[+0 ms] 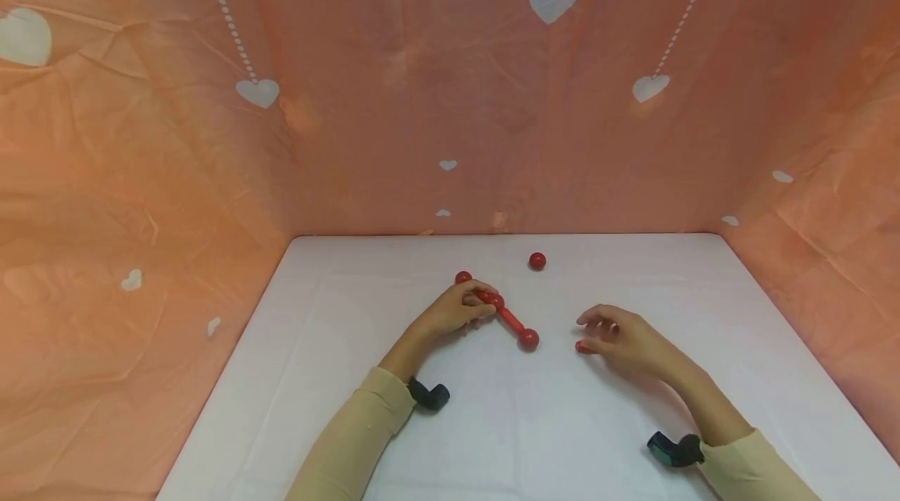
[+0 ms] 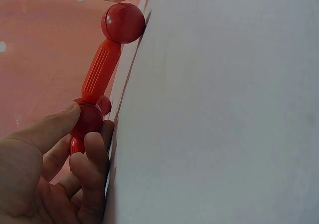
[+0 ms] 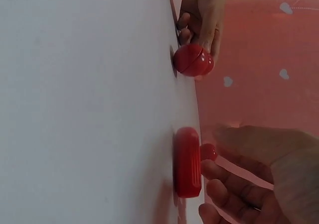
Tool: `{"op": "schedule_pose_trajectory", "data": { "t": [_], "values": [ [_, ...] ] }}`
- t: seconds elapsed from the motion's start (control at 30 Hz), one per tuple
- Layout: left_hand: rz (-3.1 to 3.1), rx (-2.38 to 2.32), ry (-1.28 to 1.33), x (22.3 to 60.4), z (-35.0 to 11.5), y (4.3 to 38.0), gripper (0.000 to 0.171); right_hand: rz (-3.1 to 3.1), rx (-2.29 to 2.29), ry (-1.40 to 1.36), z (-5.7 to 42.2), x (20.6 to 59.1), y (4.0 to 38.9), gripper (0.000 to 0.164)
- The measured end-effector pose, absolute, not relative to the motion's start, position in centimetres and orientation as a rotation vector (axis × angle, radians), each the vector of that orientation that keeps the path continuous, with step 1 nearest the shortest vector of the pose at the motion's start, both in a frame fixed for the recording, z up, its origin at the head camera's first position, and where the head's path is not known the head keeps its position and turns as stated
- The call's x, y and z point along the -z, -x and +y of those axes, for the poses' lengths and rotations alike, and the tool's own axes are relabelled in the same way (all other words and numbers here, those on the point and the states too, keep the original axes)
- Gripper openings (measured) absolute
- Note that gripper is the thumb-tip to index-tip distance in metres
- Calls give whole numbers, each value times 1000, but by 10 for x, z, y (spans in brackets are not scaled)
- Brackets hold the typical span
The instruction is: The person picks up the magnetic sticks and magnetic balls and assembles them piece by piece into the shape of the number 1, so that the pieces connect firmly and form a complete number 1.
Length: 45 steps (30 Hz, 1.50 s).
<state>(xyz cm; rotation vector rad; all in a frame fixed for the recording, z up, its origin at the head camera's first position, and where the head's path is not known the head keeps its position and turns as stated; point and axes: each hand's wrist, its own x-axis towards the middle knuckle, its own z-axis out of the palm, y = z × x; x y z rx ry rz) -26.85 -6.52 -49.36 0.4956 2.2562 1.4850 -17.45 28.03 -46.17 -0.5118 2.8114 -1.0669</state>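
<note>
My left hand (image 1: 457, 309) pinches the middle ball (image 2: 88, 119) of a red ball-and-rod chain between thumb and fingers. From that ball a ridged red rod (image 2: 101, 70) runs to an end ball (image 1: 528, 340) near the table surface. Another rod, partly covered by my fingers, leads to a ball (image 1: 463, 277) at the far end. My right hand (image 1: 629, 338) hovers with loosely bent, parted fingers beside a loose red rod (image 3: 188, 163). That rod lies on the white table, and a gap shows between it and the thumb in the right wrist view.
A single red ball (image 1: 537, 261) sits toward the back of the white table (image 1: 394, 259). Orange sheeting (image 1: 492, 94) with pale hearts rises behind the table and along both sides. A black wrist camera (image 1: 429, 395) is strapped to the left wrist, another (image 1: 675, 449) to the right.
</note>
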Motion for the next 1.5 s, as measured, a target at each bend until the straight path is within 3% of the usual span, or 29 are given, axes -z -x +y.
{"op": "schedule_pose_trajectory", "data": {
  "t": [0.57, 1.5],
  "values": [
    [2252, -1489, -496, 495, -66, 270, 33, 2787, 1004, 529, 289, 470, 172, 33],
    [2261, -1490, -507, 497, -64, 271, 34, 2758, 988, 518, 292, 475, 170, 26]
  ]
}}
